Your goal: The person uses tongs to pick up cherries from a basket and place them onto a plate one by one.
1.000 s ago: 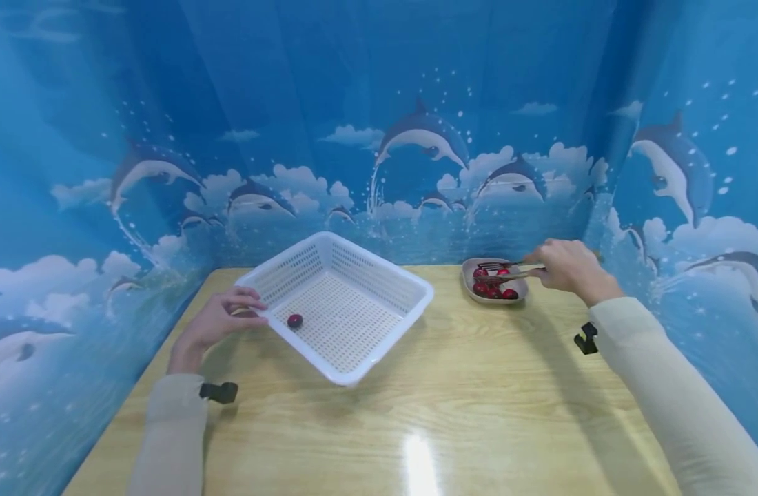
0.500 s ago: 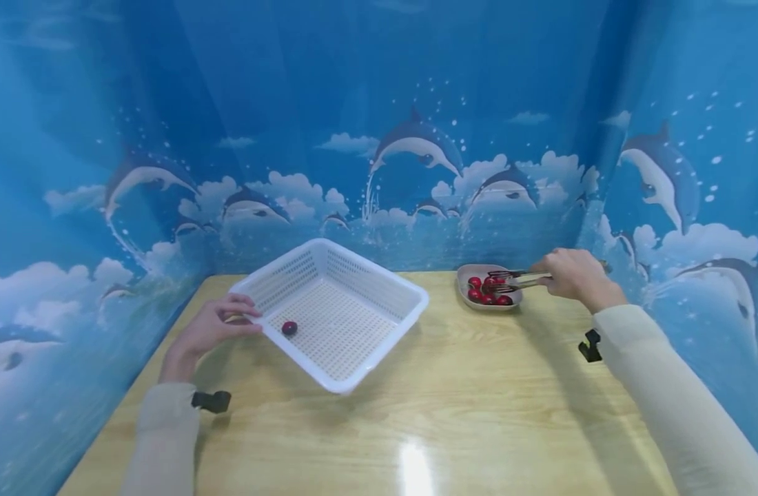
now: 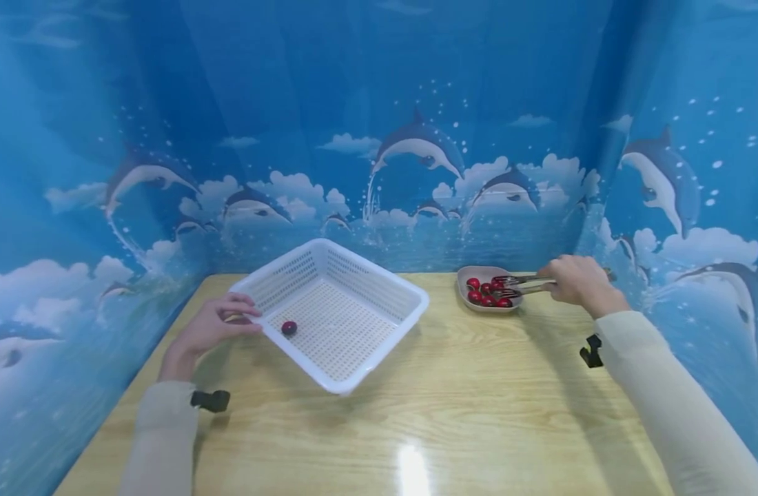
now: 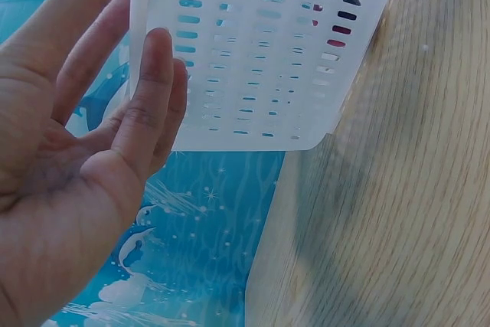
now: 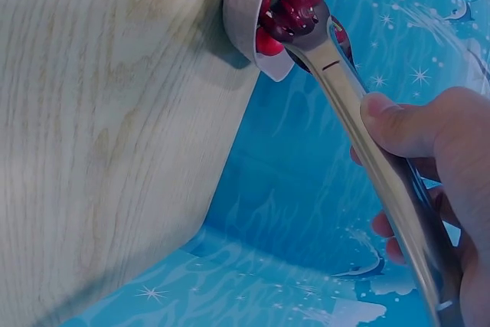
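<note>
My left hand [image 3: 220,322] pinches the near-left rim of a white perforated plastic basket [image 3: 379,275]. In the left wrist view the thumb and fingers lie on both sides of the basket wall [image 4: 253,74]. One dark red cherry [image 3: 289,328] lies on the basket floor near that hand. My right hand [image 3: 579,281] grips metal serving tongs [image 5: 383,181], thumb on one arm and fingers round the other. The tongs' slotted heads [image 5: 298,17] are apart, down among several red cherries [image 3: 475,296] in a small pale bowl [image 3: 464,295].
The bowl stands at the back of the wooden table [image 3: 453,393], right of the basket. A blue dolphin-print curtain [image 3: 329,89] rises close behind both and along the sides. Black camera mounts [image 3: 210,401] sit at the wrists.
The tongs' heads have shifted slightly over the cherries, and more of the fruit at the left of the bowl shows. The left hand keeps its hold on the basket. The head view tilted slightly.
</note>
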The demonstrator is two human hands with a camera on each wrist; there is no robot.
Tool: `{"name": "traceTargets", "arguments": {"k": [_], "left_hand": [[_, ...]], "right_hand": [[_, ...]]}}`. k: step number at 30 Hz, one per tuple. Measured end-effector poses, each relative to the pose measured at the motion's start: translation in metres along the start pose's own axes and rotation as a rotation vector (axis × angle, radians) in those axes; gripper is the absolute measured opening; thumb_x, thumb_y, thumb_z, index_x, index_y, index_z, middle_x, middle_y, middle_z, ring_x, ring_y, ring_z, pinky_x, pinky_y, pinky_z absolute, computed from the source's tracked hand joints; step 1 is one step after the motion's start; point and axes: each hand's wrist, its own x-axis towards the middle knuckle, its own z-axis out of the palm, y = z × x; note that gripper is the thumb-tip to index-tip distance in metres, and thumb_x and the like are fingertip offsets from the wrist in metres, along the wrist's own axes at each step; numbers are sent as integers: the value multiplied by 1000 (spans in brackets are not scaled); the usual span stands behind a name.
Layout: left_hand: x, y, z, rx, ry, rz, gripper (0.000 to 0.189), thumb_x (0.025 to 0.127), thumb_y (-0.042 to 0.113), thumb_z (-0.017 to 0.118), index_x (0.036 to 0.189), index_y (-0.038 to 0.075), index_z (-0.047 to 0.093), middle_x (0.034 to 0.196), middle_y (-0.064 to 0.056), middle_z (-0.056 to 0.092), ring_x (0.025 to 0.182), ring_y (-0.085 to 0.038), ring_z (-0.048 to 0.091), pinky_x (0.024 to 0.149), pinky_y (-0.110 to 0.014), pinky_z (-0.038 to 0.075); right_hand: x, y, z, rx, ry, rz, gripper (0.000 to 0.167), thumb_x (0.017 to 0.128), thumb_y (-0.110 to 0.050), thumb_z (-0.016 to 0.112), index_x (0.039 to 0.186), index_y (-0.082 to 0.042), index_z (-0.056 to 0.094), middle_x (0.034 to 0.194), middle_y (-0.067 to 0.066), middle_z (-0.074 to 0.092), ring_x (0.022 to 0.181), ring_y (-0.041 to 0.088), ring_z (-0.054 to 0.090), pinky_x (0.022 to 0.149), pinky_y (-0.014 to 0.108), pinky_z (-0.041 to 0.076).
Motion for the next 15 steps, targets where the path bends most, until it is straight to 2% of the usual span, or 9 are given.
{"name": "traceTargets", "arguments": {"k": [15], "left_hand": [[1,-4,0,2,9,-8,44,85,16,85,119,-7,71,134,-21,52,110,-1,57,90,-15,54]], "right_hand": [[0,-2,1,-6,-3,5,23,94,-15,74,115,-6,78,104,20,78,55,13,54,44,30,30]]}}
